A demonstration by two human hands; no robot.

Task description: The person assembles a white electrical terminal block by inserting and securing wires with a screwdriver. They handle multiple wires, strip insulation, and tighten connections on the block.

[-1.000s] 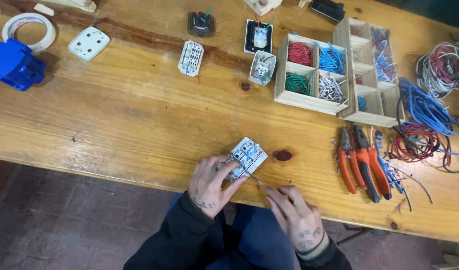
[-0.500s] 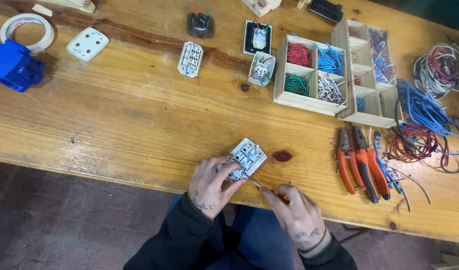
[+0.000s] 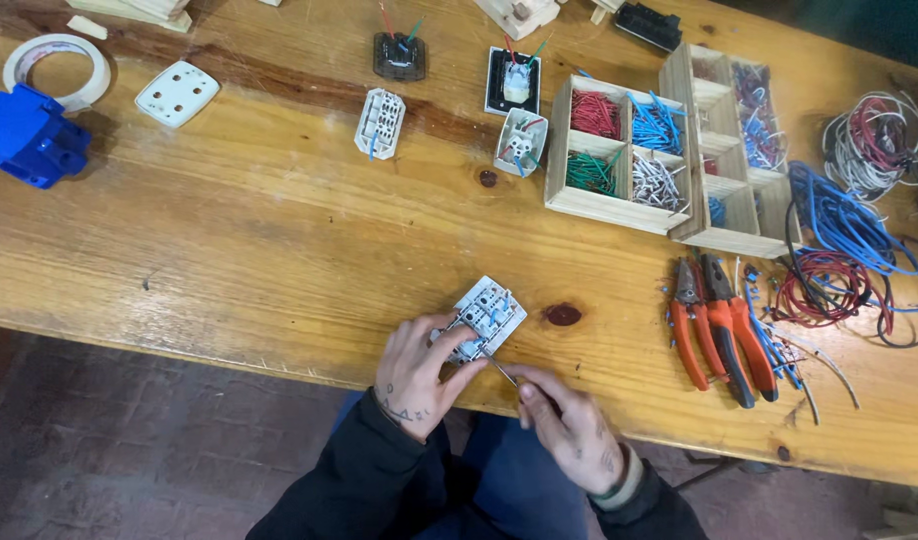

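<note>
A white switch module [image 3: 487, 318] with small blue wires on its back lies at the near edge of the wooden table [image 3: 279, 230]. My left hand [image 3: 416, 372] grips it from the left and below. My right hand [image 3: 569, 430] holds a thin screwdriver [image 3: 502, 371], whose tip touches the module's lower right edge. Both sleeves are dark.
Orange-handled pliers and cutters [image 3: 714, 330] lie to the right, beside tangled red, blue and white wires [image 3: 849, 250]. A wooden compartment box [image 3: 669, 150] holds cut wire pieces. Further back sit other switch parts [image 3: 381, 122], a white cover plate [image 3: 177, 93], a tape roll [image 3: 57, 68] and a blue box [image 3: 27, 140].
My right hand has shifted slightly with the screwdriver against the module. My left hand keeps its grip; the module stays in the same place.
</note>
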